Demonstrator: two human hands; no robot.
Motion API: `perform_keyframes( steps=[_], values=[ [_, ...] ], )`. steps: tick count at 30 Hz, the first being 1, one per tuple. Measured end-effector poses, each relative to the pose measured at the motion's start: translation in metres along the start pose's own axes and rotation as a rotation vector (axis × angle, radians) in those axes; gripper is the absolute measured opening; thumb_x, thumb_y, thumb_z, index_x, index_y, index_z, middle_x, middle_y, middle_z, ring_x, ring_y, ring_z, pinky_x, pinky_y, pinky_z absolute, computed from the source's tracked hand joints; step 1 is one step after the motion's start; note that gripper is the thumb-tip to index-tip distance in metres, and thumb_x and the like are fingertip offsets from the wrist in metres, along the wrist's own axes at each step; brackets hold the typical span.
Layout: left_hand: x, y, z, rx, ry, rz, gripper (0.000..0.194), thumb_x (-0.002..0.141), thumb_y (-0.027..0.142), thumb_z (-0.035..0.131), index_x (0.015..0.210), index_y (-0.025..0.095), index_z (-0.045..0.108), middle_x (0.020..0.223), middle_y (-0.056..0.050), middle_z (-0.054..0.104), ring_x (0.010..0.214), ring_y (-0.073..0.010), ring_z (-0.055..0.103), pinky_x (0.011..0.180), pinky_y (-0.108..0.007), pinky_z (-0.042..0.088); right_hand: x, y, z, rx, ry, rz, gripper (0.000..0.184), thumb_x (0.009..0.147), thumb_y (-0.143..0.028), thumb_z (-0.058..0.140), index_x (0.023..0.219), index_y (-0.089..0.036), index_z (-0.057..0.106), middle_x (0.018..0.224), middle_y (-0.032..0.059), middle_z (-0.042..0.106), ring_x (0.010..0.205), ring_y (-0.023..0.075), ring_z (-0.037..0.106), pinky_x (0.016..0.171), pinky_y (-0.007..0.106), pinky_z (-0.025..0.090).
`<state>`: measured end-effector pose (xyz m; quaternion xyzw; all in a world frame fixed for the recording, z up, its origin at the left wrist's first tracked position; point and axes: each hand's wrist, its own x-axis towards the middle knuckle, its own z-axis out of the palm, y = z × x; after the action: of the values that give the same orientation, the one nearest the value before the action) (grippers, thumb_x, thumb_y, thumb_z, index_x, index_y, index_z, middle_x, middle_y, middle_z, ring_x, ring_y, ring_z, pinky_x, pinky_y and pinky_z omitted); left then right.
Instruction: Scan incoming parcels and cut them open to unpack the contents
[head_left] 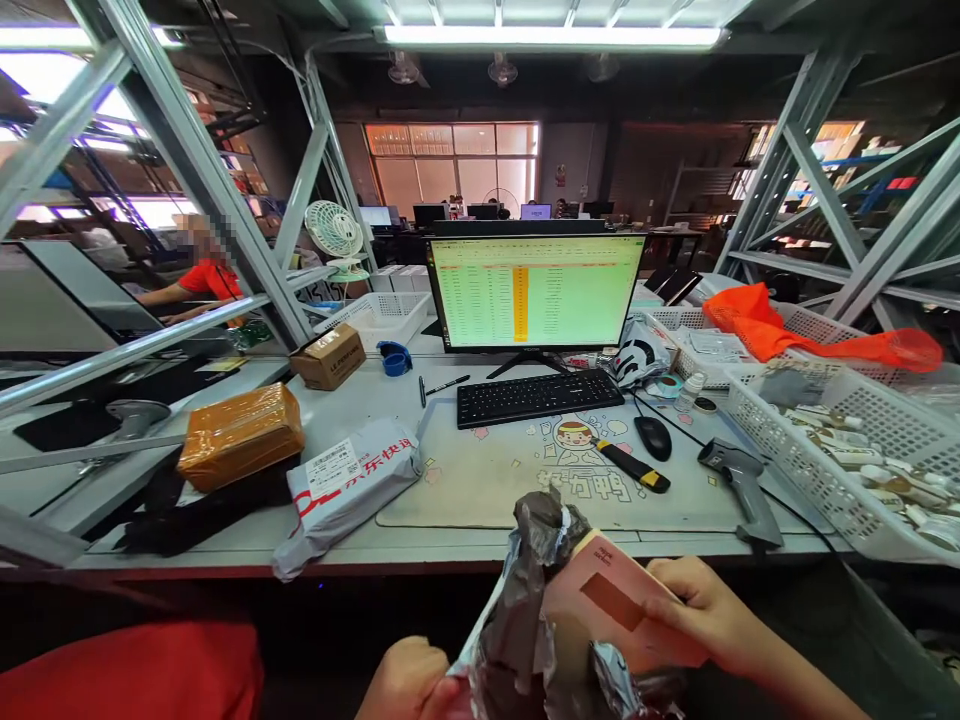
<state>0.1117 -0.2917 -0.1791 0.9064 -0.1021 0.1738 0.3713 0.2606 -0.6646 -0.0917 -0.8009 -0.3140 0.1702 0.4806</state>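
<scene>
My right hand [694, 600] is closed on the right edge of a flat pink box [592, 590], thumb on its front face. The box stands tilted, partly inside a torn plastic mailing bag [517, 630] with a dark inner side. Lower left of it, my left hand [412, 680] is clenched on the bag's left edge. Both hands are in front of the desk's near edge. The lower part of the box is hidden by crumpled plastic.
On the desk lie a white parcel [356, 470], a taped brown parcel [241, 435], a small carton [328, 357], a keyboard [538, 396], a mouse [652, 438], a utility knife [630, 465] and a barcode scanner [742, 490]. White baskets [780, 430] stand right. A person [206, 280] sits far left.
</scene>
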Motion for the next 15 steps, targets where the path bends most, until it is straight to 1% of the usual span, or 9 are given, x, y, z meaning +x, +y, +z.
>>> perform_keyframes(
  steps=[3, 4, 6, 8, 9, 10, 12, 14, 15],
  values=[
    [-0.004, -0.01, -0.003, -0.146, 0.071, -0.167, 0.068, 0.091, 0.074, 0.034, 0.054, 0.022, 0.057, 0.053, -0.004, 0.054, 0.054, -0.0194, 0.051, 0.058, -0.033, 0.049, 0.011, -0.01, 0.001, 0.129, 0.012, 0.057, 0.06, 0.089, -0.068, 0.053, 0.057, -0.018, 0.045, 0.06, -0.0026, 0.036, 0.057, 0.0105, 0.029, 0.053, 0.027, 0.02],
    [-0.003, -0.01, -0.004, -0.223, 0.114, -0.244, 0.068, 0.086, 0.08, 0.036, 0.062, 0.023, 0.064, 0.062, -0.007, 0.061, 0.063, -0.0233, 0.059, 0.065, -0.036, 0.053, 0.016, -0.012, 0.004, 0.187, 0.036, 0.069, 0.059, 0.088, -0.068, 0.055, 0.059, -0.017, 0.05, 0.06, -0.0023, 0.039, 0.057, 0.0103, 0.03, 0.053, 0.026, 0.021],
    [0.005, -0.007, -0.002, -0.368, 0.186, -0.377, 0.077, 0.073, 0.091, 0.043, 0.096, 0.023, 0.073, 0.095, -0.013, 0.073, 0.096, -0.0349, 0.067, 0.087, -0.046, 0.056, 0.026, -0.016, 0.012, 0.332, 0.108, 0.092, 0.055, 0.085, -0.067, 0.062, 0.065, -0.015, 0.06, 0.063, -0.0003, 0.05, 0.057, 0.0111, 0.037, 0.052, 0.025, 0.026],
    [0.014, -0.001, 0.004, -0.452, 0.202, -0.467, 0.095, 0.061, 0.095, 0.051, 0.123, 0.024, 0.064, 0.125, -0.016, 0.067, 0.123, -0.0413, 0.057, 0.104, -0.049, 0.048, 0.035, -0.018, 0.025, 0.514, 0.189, 0.139, 0.05, 0.082, -0.065, 0.067, 0.076, -0.015, 0.069, 0.07, 0.0036, 0.062, 0.061, 0.015, 0.05, 0.055, 0.025, 0.037],
    [0.018, 0.003, 0.007, -0.459, 0.182, -0.505, 0.095, 0.06, 0.094, 0.053, 0.124, 0.025, 0.063, 0.129, -0.016, 0.065, 0.126, -0.0416, 0.056, 0.105, -0.049, 0.047, 0.039, -0.019, 0.033, 0.603, 0.225, 0.164, 0.049, 0.081, -0.064, 0.069, 0.082, -0.015, 0.072, 0.074, 0.0056, 0.067, 0.064, 0.0178, 0.056, 0.057, 0.027, 0.042],
    [0.022, 0.007, 0.012, -0.441, 0.152, -0.541, 0.087, 0.064, 0.092, 0.053, 0.117, 0.025, 0.065, 0.125, -0.015, 0.067, 0.123, -0.0408, 0.058, 0.102, -0.048, 0.048, 0.042, -0.02, 0.042, 0.682, 0.259, 0.184, 0.048, 0.08, -0.063, 0.071, 0.087, -0.015, 0.073, 0.078, 0.0073, 0.07, 0.066, 0.0205, 0.061, 0.06, 0.029, 0.047],
    [0.027, 0.014, 0.02, -0.368, 0.085, -0.59, 0.07, 0.076, 0.088, 0.04, 0.085, 0.024, 0.067, 0.095, -0.014, 0.072, 0.097, -0.0367, 0.067, 0.087, -0.045, 0.054, 0.047, -0.022, 0.058, 0.8, 0.32, 0.212, 0.05, 0.079, -0.062, 0.072, 0.098, -0.015, 0.074, 0.084, 0.0102, 0.074, 0.07, 0.0248, 0.067, 0.064, 0.034, 0.053],
    [0.028, 0.017, 0.023, -0.311, 0.015, -0.614, 0.07, 0.084, 0.083, 0.027, 0.06, 0.024, 0.055, 0.065, -0.009, 0.062, 0.069, -0.0297, 0.062, 0.068, -0.041, 0.053, 0.05, -0.021, 0.068, 0.843, 0.363, 0.234, 0.053, 0.078, -0.063, 0.073, 0.101, -0.015, 0.074, 0.086, 0.0118, 0.075, 0.069, 0.0267, 0.069, 0.064, 0.037, 0.055],
    [0.027, 0.016, 0.021, -0.299, -0.003, -0.62, 0.071, 0.083, 0.083, 0.025, 0.055, 0.024, 0.05, 0.058, -0.007, 0.055, 0.061, -0.0271, 0.057, 0.062, -0.039, 0.051, 0.051, -0.019, 0.069, 0.831, 0.381, 0.245, 0.055, 0.077, -0.064, 0.074, 0.101, -0.014, 0.073, 0.085, 0.0123, 0.076, 0.068, 0.0272, 0.07, 0.063, 0.038, 0.056]
  ],
)
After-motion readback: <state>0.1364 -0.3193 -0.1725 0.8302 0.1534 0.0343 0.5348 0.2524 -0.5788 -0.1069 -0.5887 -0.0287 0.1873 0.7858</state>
